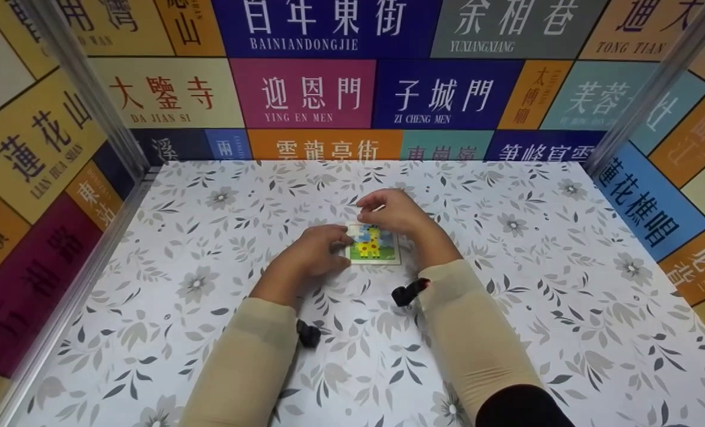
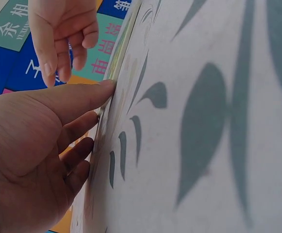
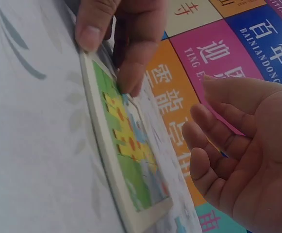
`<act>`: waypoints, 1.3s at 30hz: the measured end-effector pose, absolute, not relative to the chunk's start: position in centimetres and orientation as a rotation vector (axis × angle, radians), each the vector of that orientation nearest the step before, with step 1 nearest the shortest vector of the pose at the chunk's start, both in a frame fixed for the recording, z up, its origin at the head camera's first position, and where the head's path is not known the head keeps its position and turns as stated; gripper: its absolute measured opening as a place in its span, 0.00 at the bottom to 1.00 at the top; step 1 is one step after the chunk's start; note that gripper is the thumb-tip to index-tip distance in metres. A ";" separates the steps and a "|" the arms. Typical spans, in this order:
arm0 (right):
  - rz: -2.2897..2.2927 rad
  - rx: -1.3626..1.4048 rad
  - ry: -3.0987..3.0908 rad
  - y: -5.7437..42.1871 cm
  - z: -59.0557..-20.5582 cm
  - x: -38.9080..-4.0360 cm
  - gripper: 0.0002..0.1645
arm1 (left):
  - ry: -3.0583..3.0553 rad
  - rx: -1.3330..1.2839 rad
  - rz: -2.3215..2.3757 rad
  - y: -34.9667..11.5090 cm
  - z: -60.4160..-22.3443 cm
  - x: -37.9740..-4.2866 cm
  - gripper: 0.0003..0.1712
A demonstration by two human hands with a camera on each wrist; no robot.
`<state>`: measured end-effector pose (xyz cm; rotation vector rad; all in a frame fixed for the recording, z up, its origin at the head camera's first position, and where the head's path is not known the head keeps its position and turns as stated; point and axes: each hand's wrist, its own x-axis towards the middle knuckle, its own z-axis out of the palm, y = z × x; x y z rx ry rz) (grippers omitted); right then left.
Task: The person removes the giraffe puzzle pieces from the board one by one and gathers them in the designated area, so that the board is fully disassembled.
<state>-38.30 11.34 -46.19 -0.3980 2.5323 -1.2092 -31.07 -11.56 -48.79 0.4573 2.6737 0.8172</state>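
On the table lies a small giraffe jigsaw puzzle [image 1: 371,248] in a pale frame, with green and blue around the yellow giraffe. My left hand [image 1: 318,250] holds it at its left side, thumb at the near corner and fingers over the left edge. In the right wrist view, the left thumb [image 3: 91,36] presses the pale rim while a finger lies on the picture, beside a pale bare patch. Over the puzzle's far right side hovers my right hand [image 1: 395,212], its fingers loosely bent with nothing between them. Its palm shows in the right wrist view.
A white tabletop [image 1: 198,350] with grey leaves and flowers surrounds the puzzle. Behind it stands a wall [image 1: 310,95] of coloured panels with writing, with side panels at left and right. Small black cameras [image 1: 408,293] sit on both wrists.
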 end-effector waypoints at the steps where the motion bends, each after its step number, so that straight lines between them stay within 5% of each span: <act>1: -1.203 -0.405 2.537 11.3 -46.4 -38.3 0.26 | 2.671 0.456 0.820 -11.5 -48.8 -31.1 0.25; 39: -0.869 -0.565 2.543 12.1 -49.0 -38.3 0.23 | 2.692 0.484 0.788 -11.6 -49.0 -31.1 0.25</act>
